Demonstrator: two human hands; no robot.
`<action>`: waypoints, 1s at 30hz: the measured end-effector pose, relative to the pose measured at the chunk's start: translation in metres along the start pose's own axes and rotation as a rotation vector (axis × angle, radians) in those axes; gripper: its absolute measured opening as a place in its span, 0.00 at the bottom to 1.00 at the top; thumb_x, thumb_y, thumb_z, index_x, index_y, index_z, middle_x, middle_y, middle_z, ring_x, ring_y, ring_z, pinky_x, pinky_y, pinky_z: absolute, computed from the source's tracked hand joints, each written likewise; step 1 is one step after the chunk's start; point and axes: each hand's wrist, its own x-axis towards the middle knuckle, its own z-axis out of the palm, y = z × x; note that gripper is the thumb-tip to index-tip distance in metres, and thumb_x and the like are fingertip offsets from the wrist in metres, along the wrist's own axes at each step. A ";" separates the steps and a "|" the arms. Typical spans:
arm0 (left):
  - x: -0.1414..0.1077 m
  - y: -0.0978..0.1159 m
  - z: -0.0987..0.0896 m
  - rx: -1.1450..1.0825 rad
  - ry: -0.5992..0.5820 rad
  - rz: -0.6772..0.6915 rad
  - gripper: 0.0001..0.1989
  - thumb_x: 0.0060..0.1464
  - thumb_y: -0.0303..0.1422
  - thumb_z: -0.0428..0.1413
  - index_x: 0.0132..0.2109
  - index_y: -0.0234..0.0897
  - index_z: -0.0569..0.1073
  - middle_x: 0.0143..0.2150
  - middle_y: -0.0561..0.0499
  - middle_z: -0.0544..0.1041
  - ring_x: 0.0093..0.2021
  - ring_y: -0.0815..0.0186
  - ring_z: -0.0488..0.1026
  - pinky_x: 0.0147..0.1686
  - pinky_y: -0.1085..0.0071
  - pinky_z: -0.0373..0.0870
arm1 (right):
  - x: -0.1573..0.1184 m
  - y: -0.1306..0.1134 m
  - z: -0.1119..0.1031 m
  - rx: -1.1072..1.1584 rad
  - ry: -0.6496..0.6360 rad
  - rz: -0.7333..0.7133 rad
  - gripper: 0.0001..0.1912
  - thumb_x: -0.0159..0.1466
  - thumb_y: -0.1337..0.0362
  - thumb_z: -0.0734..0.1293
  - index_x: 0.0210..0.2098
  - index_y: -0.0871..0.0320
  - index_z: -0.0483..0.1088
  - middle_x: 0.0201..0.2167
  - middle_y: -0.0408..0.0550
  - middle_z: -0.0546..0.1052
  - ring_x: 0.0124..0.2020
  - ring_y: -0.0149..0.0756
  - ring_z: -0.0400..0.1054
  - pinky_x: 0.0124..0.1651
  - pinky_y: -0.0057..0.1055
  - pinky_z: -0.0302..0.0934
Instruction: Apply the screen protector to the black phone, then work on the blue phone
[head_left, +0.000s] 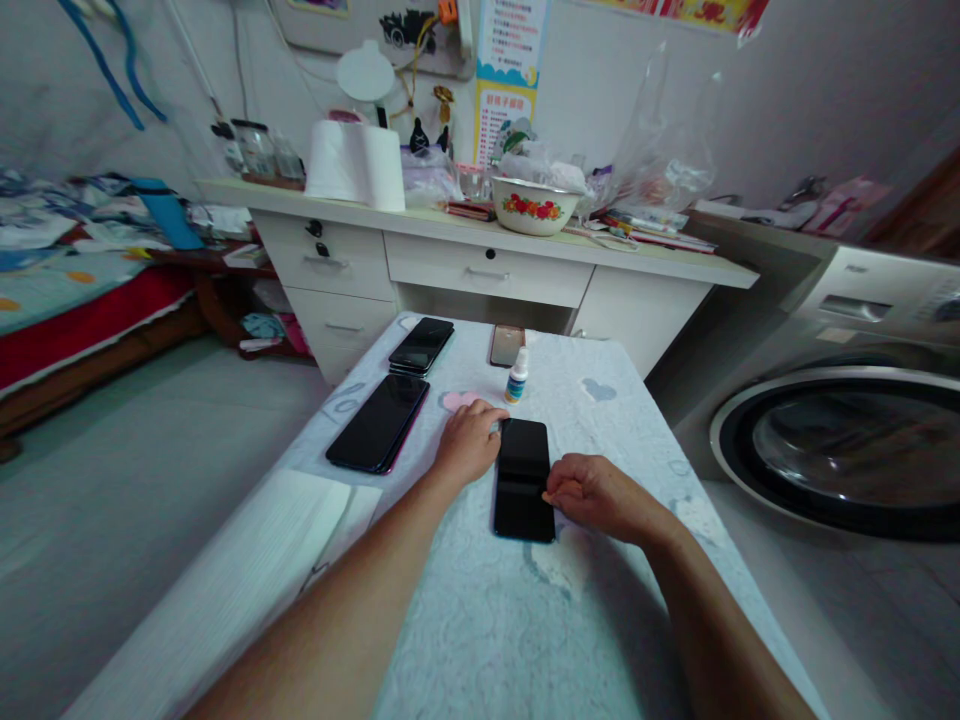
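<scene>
A black smartphone [523,505] lies screen up on the cloth-covered table, long side pointing away from me. My left hand [471,440] rests at its upper left corner, fingers stretched forward and touching the edge. At the right edge of the phone is my right hand [589,492], its fingers curled together in a pinch over the glass; whatever they may hold is hidden. A small white bottle [517,377] with a blue and yellow label stands just beyond the phone. Behind it lies another phone [508,345] with a brownish surface.
On the left are a stack of phones [421,345] and a larger dark phone pair [379,424]. White paper sheets [277,540] lie along the table's left edge. A white desk [442,262] with a flowered bowl [536,208] stands behind, a washing machine [847,400] at right.
</scene>
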 end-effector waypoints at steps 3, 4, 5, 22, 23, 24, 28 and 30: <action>0.000 0.000 0.001 -0.002 0.003 0.002 0.19 0.52 0.26 0.50 0.51 0.43 0.73 0.48 0.49 0.72 0.50 0.62 0.67 0.53 0.65 0.62 | -0.002 -0.002 0.000 0.049 -0.068 -0.003 0.04 0.59 0.66 0.66 0.29 0.58 0.72 0.25 0.41 0.73 0.27 0.28 0.66 0.30 0.24 0.57; 0.000 0.000 0.000 -0.002 0.002 0.000 0.19 0.52 0.26 0.50 0.51 0.42 0.73 0.48 0.49 0.72 0.50 0.62 0.67 0.53 0.65 0.62 | -0.002 -0.002 0.000 0.073 -0.091 -0.004 0.04 0.58 0.66 0.66 0.28 0.58 0.72 0.25 0.41 0.73 0.27 0.28 0.66 0.30 0.24 0.56; 0.000 0.000 0.000 -0.001 0.002 -0.002 0.19 0.52 0.26 0.50 0.51 0.42 0.73 0.48 0.49 0.72 0.50 0.62 0.67 0.53 0.65 0.62 | -0.003 -0.002 0.001 0.100 -0.117 -0.003 0.03 0.58 0.66 0.66 0.28 0.58 0.72 0.25 0.40 0.73 0.27 0.28 0.66 0.29 0.24 0.56; 0.001 0.001 -0.001 -0.010 -0.002 -0.006 0.19 0.53 0.26 0.50 0.51 0.43 0.73 0.48 0.49 0.72 0.51 0.62 0.67 0.53 0.65 0.62 | 0.005 -0.011 0.010 0.028 0.026 -0.010 0.04 0.59 0.66 0.67 0.29 0.58 0.72 0.26 0.41 0.72 0.25 0.27 0.64 0.29 0.24 0.56; 0.001 0.001 -0.001 -0.010 -0.002 -0.006 0.19 0.53 0.26 0.50 0.51 0.43 0.73 0.48 0.49 0.72 0.51 0.62 0.67 0.53 0.65 0.62 | 0.007 -0.010 0.011 -0.007 0.068 -0.014 0.04 0.60 0.66 0.66 0.29 0.58 0.73 0.27 0.42 0.72 0.26 0.28 0.65 0.30 0.24 0.56; 0.001 0.001 -0.001 -0.010 -0.001 -0.007 0.19 0.52 0.26 0.50 0.51 0.43 0.73 0.48 0.49 0.72 0.51 0.62 0.67 0.53 0.65 0.62 | 0.009 -0.009 0.011 -0.043 0.106 -0.020 0.05 0.60 0.66 0.66 0.30 0.57 0.73 0.28 0.43 0.72 0.28 0.29 0.65 0.31 0.25 0.56; 0.001 0.001 0.000 -0.010 0.006 -0.002 0.19 0.53 0.26 0.50 0.51 0.43 0.73 0.48 0.49 0.72 0.51 0.62 0.67 0.53 0.65 0.62 | 0.016 -0.004 0.013 -0.178 0.221 -0.016 0.06 0.63 0.64 0.65 0.32 0.56 0.74 0.29 0.44 0.71 0.31 0.31 0.65 0.34 0.26 0.56; 0.001 0.000 0.000 -0.010 0.009 -0.002 0.19 0.53 0.26 0.50 0.51 0.43 0.73 0.48 0.49 0.72 0.50 0.62 0.67 0.53 0.66 0.62 | 0.019 -0.004 0.014 -0.223 0.260 -0.002 0.07 0.63 0.64 0.64 0.33 0.56 0.74 0.30 0.44 0.71 0.32 0.31 0.65 0.36 0.27 0.55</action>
